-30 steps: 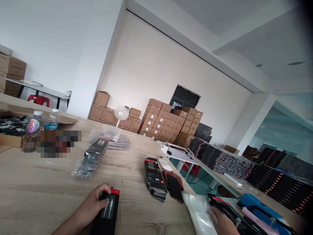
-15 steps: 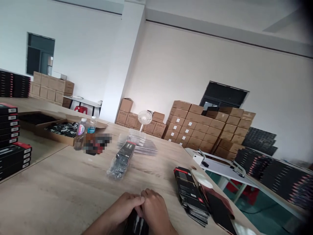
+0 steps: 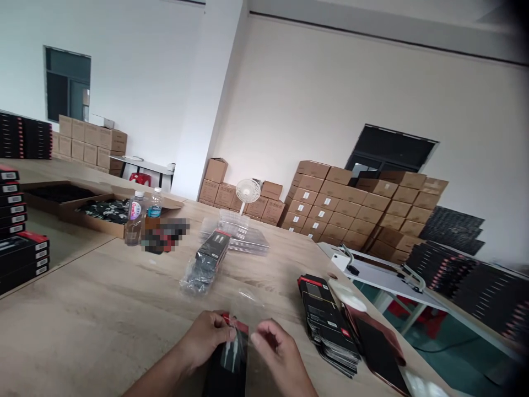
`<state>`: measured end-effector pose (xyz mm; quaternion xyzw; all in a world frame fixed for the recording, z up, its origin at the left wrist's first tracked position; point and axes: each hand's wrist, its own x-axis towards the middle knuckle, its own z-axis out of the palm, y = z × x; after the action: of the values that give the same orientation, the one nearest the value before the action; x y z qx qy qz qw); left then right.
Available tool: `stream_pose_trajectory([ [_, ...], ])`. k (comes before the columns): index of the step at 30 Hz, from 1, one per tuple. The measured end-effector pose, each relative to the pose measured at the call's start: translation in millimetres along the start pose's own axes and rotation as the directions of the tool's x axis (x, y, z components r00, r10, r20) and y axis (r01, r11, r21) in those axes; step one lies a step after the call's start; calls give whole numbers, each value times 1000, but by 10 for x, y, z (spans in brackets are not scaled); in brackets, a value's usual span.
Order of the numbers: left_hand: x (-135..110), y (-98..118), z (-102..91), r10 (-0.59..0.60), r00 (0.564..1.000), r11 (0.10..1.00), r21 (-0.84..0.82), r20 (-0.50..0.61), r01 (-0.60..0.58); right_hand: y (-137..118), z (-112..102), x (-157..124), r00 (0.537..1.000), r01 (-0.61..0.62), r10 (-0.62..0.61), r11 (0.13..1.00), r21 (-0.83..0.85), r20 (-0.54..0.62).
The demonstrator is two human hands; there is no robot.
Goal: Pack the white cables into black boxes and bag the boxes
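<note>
Black box (image 3: 228, 364): at the near edge of the desk, in the middle, long side running near to far, red end at the far side, white picture on its top face; near end cut off by the picture's edge.
Clear bag (image 3: 247, 304): thin and see-through, standing up over the red end of the black box, mouth towards the hands; hard to tell how far over the box.
Left hand (image 3: 205, 337): on the left side of the black box by the red end; grip closed on it, thumb on top.
Right hand (image 3: 284, 361): just right of the black box; grip pinched shut on the right edge of the clear bag, thumb and forefinger together.
Desk (image 3: 103, 309): pale wood, wide, running far and left.
Stack of black boxes (image 3: 328, 325): right of the hands, near the desk's right edge, fanned out unevenly.
Dark flat case (image 3: 378, 353): just right of that stack, touching it.
Bagged boxes (image 3: 206, 262): farther off in the middle of the desk, a loose pile wrapped in clear plastic.
Pile of empty bags (image 3: 246, 237): just beyond the bagged boxes.
Two bottles (image 3: 133, 218): far left on the desk, upright, side by side.
Open carton (image 3: 105, 212): behind the bottles, dark goods inside.
Small fan (image 3: 247, 191): white, beyond the desk's far edge.
Brown cartons (image 3: 351, 209): stacked along the far wall.
</note>
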<state>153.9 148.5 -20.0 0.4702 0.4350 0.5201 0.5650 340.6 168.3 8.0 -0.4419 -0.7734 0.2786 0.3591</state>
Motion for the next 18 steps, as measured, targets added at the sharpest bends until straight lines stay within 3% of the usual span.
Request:
stream_pose_trajectory([
  [2, -1, 20, -1, 23, 1000, 1000, -3, -17, -23, -37, 0, -36, 994, 29, -25, 999, -33, 108],
  [4, -12, 41, 7, 32, 999, 999, 3, -30, -32, -35, 15, -51, 991, 36, -28, 997, -67, 130],
  [10, -14, 62, 14, 38, 999, 999, 0, -25, -38, 47, 37, -27, 996, -50, 46, 997, -57, -79],
  [15, -14, 86, -1, 70, 998, 997, 24, 5, -70, 54, 117, -45, 983, 140, -168, 946, -293, -70],
  [18, -14, 111, -31, 81, 996, 992, 91, 43, -85, 67, 118, -42, 969, 155, -213, 920, -361, -127],
])
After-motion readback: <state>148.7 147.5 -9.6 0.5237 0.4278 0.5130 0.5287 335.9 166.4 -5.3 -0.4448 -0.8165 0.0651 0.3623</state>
